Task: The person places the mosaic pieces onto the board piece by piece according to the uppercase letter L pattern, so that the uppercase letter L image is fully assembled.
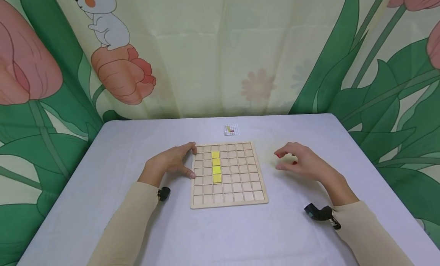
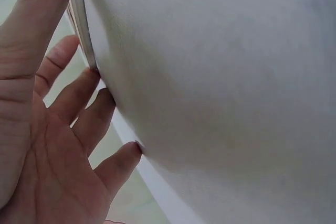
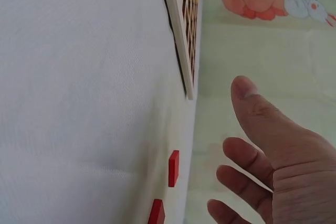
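Note:
A square wooden grid board lies on the table, with several yellow tiles in one column of its cells. My left hand rests at the board's left edge, thumb and fingers spread apart; the left wrist view shows fingertips by the board's rim and the tabletop. To the right of the board, my right hand hovers with thumb and fingers apart. Two red tiles, a farther one and a nearer one, lie on the table below that hand, apart from its fingers. In the head view the fingers partly hide them.
A small card with a printed grid and coloured squares lies behind the board. White cloth covers the table. A curtain printed with flowers and an animal figure hangs behind the table's back edge. Both wrists carry small black cameras.

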